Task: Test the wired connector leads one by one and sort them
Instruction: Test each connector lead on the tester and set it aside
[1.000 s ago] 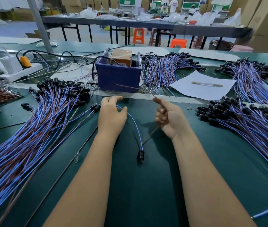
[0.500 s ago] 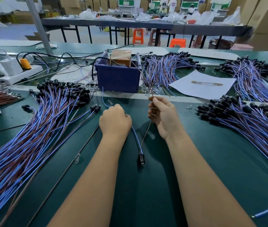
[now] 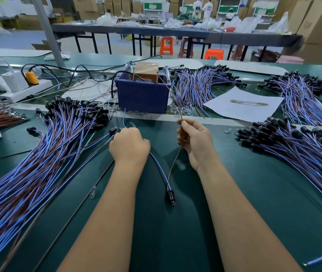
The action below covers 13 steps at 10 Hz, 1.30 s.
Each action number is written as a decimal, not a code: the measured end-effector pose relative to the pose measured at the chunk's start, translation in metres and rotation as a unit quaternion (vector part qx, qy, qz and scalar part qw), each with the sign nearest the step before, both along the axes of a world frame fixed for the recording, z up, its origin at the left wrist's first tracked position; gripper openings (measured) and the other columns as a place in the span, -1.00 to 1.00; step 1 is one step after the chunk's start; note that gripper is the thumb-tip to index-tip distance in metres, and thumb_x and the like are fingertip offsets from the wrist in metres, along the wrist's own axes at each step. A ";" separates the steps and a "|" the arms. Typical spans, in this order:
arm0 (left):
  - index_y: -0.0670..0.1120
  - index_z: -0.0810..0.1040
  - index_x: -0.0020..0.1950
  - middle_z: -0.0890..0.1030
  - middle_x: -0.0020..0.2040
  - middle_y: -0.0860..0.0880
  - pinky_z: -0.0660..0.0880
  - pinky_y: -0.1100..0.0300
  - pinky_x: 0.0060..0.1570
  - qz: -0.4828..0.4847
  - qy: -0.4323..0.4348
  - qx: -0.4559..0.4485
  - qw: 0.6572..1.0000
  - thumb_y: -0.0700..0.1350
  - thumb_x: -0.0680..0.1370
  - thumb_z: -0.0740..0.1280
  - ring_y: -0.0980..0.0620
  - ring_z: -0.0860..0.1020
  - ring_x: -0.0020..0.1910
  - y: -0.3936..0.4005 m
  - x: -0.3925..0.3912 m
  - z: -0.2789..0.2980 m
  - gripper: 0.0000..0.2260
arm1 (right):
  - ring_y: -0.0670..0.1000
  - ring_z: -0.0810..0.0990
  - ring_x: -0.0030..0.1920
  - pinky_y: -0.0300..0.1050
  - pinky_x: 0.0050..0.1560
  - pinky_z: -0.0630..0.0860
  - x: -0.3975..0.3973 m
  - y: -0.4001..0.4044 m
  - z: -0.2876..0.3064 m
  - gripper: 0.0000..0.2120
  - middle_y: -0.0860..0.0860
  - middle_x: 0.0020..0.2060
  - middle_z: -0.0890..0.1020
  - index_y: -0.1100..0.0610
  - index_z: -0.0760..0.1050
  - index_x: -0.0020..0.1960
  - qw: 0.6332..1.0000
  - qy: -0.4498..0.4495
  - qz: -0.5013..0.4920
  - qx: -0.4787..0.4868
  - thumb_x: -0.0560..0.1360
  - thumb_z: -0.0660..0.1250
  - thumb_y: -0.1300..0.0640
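Head view, centre of the frame: one connector lead [image 3: 164,173] is under test. Its black connector [image 3: 171,194] lies on the green mat [image 3: 254,203] between the two forearms. From it a blue wire runs up into the left hand [image 3: 129,146], and a brown wire runs up into the right hand [image 3: 194,140].

Left hand: fingers curled closed around the blue wire, whose bare end projects above the knuckles. Right hand: thumb and fingers pinch the brown wire, which continues up toward the blue bin [image 3: 142,95] at upper centre, where a brown block [image 3: 146,71] sits, probably the tester.

Handling, as judged: the lead is very light and limp. The thin wires bend freely and can slip through a loose pinch. The stripped ends are likely fragile. Take hold on the insulation close to each free end, or on the rigid connector body for moving the whole lead.

Surroundings: a large lead pile [image 3: 38,150] fills the left of the frame, a second pile [image 3: 297,150] the right, and a third [image 3: 199,85] lies behind the bin at upper right. A white sheet [image 3: 244,110] lies right of the bin. A power strip [image 3: 24,89] sits at upper left.

Obstructions: loose connectors from the left pile lie just beside the left hand and may snag the blue wire.
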<state>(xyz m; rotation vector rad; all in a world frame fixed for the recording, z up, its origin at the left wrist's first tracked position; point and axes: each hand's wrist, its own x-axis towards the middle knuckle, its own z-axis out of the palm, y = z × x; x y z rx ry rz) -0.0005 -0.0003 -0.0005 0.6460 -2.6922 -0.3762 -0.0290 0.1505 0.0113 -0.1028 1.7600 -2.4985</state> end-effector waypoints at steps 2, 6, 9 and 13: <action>-0.09 0.44 -0.22 0.60 -0.09 -0.12 0.24 0.10 -0.12 0.009 0.005 -0.047 0.999 -0.12 0.44 0.28 -0.18 0.51 -0.03 0.002 0.000 -0.001 -0.92 | -0.10 0.46 -0.41 -0.25 -0.33 0.43 0.000 0.000 0.000 -0.81 -0.02 -0.38 0.52 0.11 0.57 -0.09 1.000 0.003 0.001 0.009 0.61 0.21 0.25; -0.08 0.52 -0.30 0.38 -0.42 0.00 0.25 0.11 -0.15 0.039 -0.010 0.007 0.999 -0.14 0.42 0.30 -0.10 0.37 -0.33 -0.012 0.006 0.004 -0.90 | -0.10 0.47 -0.41 -0.24 -0.32 0.44 0.001 0.000 0.001 -0.80 -0.03 -0.40 0.54 0.11 0.57 -0.10 1.000 0.000 0.001 0.013 0.61 0.22 0.25; -0.18 0.49 -0.09 0.47 -0.22 -0.08 0.29 0.13 -0.28 0.048 0.076 0.065 0.994 -0.15 0.52 0.22 -0.12 0.38 -0.27 -0.006 0.008 0.004 -0.88 | -0.10 0.47 -0.42 -0.24 -0.33 0.45 0.001 -0.001 0.002 -0.80 -0.03 -0.40 0.54 0.11 0.57 -0.10 1.000 0.000 -0.015 0.015 0.61 0.21 0.25; -0.10 0.62 -0.09 0.50 -0.39 0.04 0.51 0.31 -0.40 -0.059 0.263 0.590 0.761 -0.26 0.59 0.23 0.12 0.46 -0.41 -0.012 -0.001 0.006 -0.81 | -0.09 0.48 -0.40 -0.25 -0.32 0.47 0.003 -0.005 0.001 -0.83 -0.01 -0.40 0.58 0.11 0.54 -0.07 0.998 0.026 -0.043 0.030 0.62 0.20 0.25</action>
